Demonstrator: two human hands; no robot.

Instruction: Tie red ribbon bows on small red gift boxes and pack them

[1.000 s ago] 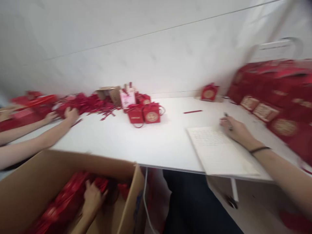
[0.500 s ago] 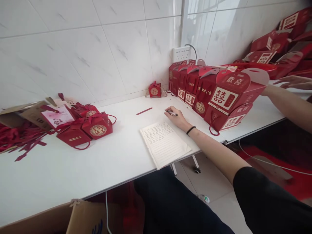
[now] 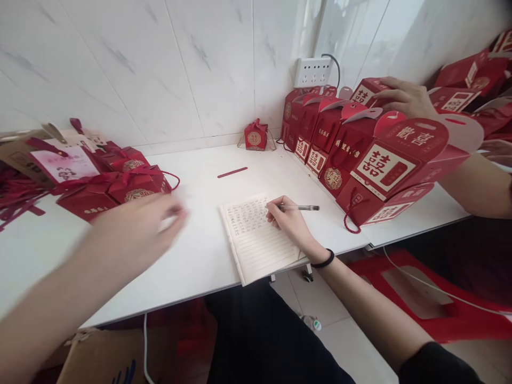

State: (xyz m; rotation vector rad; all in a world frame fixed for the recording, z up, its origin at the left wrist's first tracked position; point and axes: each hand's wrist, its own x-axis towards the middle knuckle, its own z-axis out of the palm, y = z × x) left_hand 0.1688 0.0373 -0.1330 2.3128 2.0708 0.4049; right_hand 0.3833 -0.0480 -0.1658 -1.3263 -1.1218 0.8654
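My right hand is closed around a pen, its tip end toward the written lines of a notebook. The lined page lies open near the table's front edge, with handwriting in its upper part and bare lines below. My left hand is smeared by motion above the table, left of the notebook. Its fingers look bent, but whether they hold anything cannot be made out. Behind it stand red gift boxes with ribbons and cord handles, partly hidden by the hand. A dark red strip lies beyond the notebook.
A row of red boxes stands at the right on the white table. Another person's hand holds a box behind them. A small red box sits by the wall, near a power socket. Below is a cardboard carton.
My left hand has come into view from the left. My right hand has brought the pen nearer, onto the notebook page. The other person's hand now holds a red box behind the row.
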